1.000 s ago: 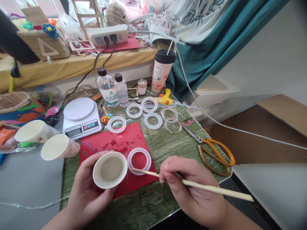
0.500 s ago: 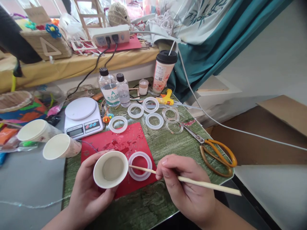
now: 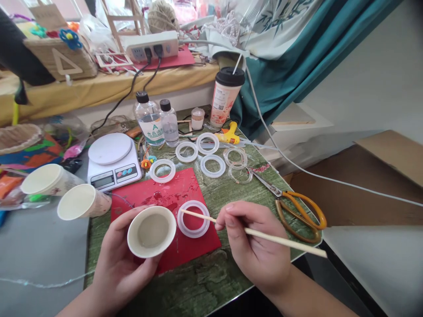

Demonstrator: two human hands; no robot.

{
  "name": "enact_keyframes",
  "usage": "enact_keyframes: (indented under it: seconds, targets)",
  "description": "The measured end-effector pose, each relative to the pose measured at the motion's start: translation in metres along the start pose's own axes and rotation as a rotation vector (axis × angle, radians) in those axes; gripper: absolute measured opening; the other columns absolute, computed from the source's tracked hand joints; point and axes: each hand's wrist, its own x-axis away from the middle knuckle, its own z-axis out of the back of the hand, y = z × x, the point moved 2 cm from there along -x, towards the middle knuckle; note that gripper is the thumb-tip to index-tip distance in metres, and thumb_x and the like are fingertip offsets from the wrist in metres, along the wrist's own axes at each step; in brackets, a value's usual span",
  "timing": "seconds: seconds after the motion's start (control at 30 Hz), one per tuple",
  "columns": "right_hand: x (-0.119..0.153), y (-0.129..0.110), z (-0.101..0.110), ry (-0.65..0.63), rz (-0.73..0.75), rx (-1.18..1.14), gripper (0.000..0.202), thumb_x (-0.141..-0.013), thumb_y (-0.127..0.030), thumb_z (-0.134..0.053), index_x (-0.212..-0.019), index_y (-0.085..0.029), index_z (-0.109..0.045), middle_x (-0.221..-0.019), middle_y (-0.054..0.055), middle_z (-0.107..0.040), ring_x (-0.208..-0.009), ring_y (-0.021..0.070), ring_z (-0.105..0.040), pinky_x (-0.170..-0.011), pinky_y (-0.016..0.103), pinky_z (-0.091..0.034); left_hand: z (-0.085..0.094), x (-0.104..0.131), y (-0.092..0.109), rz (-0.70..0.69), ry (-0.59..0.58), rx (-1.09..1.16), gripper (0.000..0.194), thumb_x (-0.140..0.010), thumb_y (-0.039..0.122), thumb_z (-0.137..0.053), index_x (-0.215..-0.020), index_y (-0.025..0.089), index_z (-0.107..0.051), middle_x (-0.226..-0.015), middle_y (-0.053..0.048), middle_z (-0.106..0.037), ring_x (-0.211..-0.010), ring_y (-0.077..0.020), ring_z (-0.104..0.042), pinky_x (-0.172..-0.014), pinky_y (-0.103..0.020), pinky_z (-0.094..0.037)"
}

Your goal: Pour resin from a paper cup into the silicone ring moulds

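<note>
My left hand [image 3: 114, 255] is wrapped round a white paper cup [image 3: 132, 251], tipped a little towards me, with a cloudy greyish liquid [image 3: 153, 230] inside. Between thumb and fingers of my right hand [image 3: 254, 251] is a thin wooden stick [image 3: 287, 241], its pointed end reaching left over a translucent white ring mould [image 3: 181, 229]. That mould lies on a red sheet [image 3: 201, 251] with clear wet drops on it, just right of the cup. Several similar rings, such as this silicone one [image 3: 203, 166], rest on the green table behind the sheet.
Scissors [image 3: 299, 215] with orange handles lie at right. Behind stand two clear bottles [image 3: 151, 127], a lidded drink cup [image 3: 224, 101] and a yellow glue gun [image 3: 231, 134]. At left are a white kitchen scale [image 3: 114, 160] and two paper cups [image 3: 99, 203]. A white cable [image 3: 304, 171] crosses the right side.
The stick's tip has moved up and away from the cup's rim, over the ring mould. The mould on the red sheet sits slightly farther from me. The cup has barely shifted.
</note>
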Motion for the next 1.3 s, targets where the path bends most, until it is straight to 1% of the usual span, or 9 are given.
enact_keyframes:
  seconds: [0.1, 0.2, 0.33, 0.5, 0.6, 0.73, 0.83, 1.07, 1.3]
  targets:
    - [-0.002, 0.001, 0.000, 0.011, -0.035, -0.001, 0.024, -0.114, -0.014, -0.077, -0.132, -0.031, -0.075, -0.104, -0.001, -0.089, -0.083, 0.0148, -0.086, -0.076, 0.025, -0.071, 0.000, 0.000, -0.002, 0.012, -0.008, -0.027, 0.064, -0.095, 0.026, -0.089, -0.156, 0.030, -0.067, -0.141, -0.010, -0.089, -0.126, -0.0266, -0.092, -0.110, -0.029, -0.074]
    - [-0.006, -0.004, 0.003, -0.028, -0.018, 0.003, 0.023, -0.115, -0.016, -0.077, -0.131, -0.031, -0.074, -0.105, -0.001, -0.089, -0.084, 0.0158, -0.088, -0.074, 0.026, -0.072, 0.000, 0.001, -0.004, 0.042, -0.013, -0.034, 0.064, -0.096, 0.026, -0.089, -0.156, 0.032, -0.068, -0.142, -0.009, -0.088, -0.130, -0.0258, -0.091, -0.113, -0.029, -0.073]
    - [-0.017, -0.012, 0.005, -0.042, 0.020, 0.010, 0.020, -0.115, -0.018, -0.080, -0.129, -0.032, -0.073, -0.102, -0.002, -0.088, -0.083, 0.0161, -0.089, -0.072, 0.026, -0.071, 0.000, 0.002, -0.006, 0.065, -0.011, -0.027, 0.064, -0.096, 0.027, -0.088, -0.157, 0.033, -0.068, -0.143, -0.011, -0.087, -0.130, -0.0285, -0.091, -0.111, -0.033, -0.075]
    - [-0.027, -0.016, 0.003, -0.056, -0.021, 0.051, 0.016, -0.115, -0.021, -0.082, -0.124, -0.032, -0.075, -0.102, -0.004, -0.087, -0.084, 0.0151, -0.088, -0.076, 0.025, -0.070, 0.000, 0.003, -0.008, 0.068, -0.017, -0.035, 0.066, -0.095, 0.026, -0.089, -0.157, 0.034, -0.067, -0.142, -0.011, -0.088, -0.129, -0.0309, -0.091, -0.111, -0.037, -0.076]
    - [-0.024, -0.018, 0.007, -0.053, -0.073, -0.014, 0.012, -0.117, -0.023, -0.079, -0.125, -0.032, -0.075, -0.102, -0.002, -0.086, -0.080, 0.0153, -0.086, -0.071, 0.026, -0.070, 0.001, 0.003, -0.007, 0.069, -0.019, -0.053, 0.065, -0.096, 0.027, -0.088, -0.157, 0.032, -0.068, -0.142, -0.012, -0.088, -0.130, -0.0321, -0.091, -0.112, -0.039, -0.077]
    - [-0.012, -0.022, 0.018, -0.060, -0.117, -0.069, 0.019, -0.116, -0.015, -0.074, -0.126, -0.031, -0.076, -0.093, -0.003, -0.081, -0.068, 0.0120, -0.079, -0.065, 0.022, -0.067, 0.002, 0.003, -0.006, 0.060, -0.038, -0.084, 0.063, -0.098, 0.028, -0.086, -0.157, 0.032, -0.067, -0.142, -0.012, -0.088, -0.129, -0.0320, -0.091, -0.111, -0.041, -0.077]
    - [-0.006, -0.022, 0.022, -0.078, -0.119, -0.070, 0.021, -0.115, -0.013, -0.073, -0.126, -0.030, -0.075, -0.090, -0.004, -0.080, -0.067, 0.0112, -0.079, -0.065, 0.020, -0.066, 0.002, 0.003, -0.007, 0.039, -0.063, -0.101, 0.062, -0.099, 0.029, -0.084, -0.158, 0.032, -0.067, -0.141, -0.011, -0.087, -0.127, -0.0328, -0.092, -0.109, -0.043, -0.079]
    - [-0.007, -0.015, 0.020, -0.016, -0.143, -0.123, 0.018, -0.117, -0.012, -0.071, -0.121, -0.030, -0.074, -0.083, -0.006, -0.079, -0.065, 0.0105, -0.079, -0.066, 0.018, -0.068, 0.002, 0.002, -0.007, 0.034, -0.080, -0.118, 0.063, -0.098, 0.030, -0.085, -0.158, 0.033, -0.067, -0.141, -0.012, -0.088, -0.124, -0.0352, -0.092, -0.109, -0.048, -0.080]
    - [-0.008, 0.007, 0.016, 0.098, -0.250, -0.269, 0.007, -0.123, -0.030, -0.074, -0.116, -0.029, -0.076, -0.080, -0.006, -0.080, -0.059, 0.0109, -0.078, -0.060, 0.020, -0.070, 0.001, 0.000, -0.003, 0.017, -0.101, -0.117, 0.061, -0.100, 0.027, -0.083, -0.158, 0.033, -0.067, -0.139, -0.013, -0.087, -0.123, -0.0344, -0.092, -0.107, -0.047, -0.079]
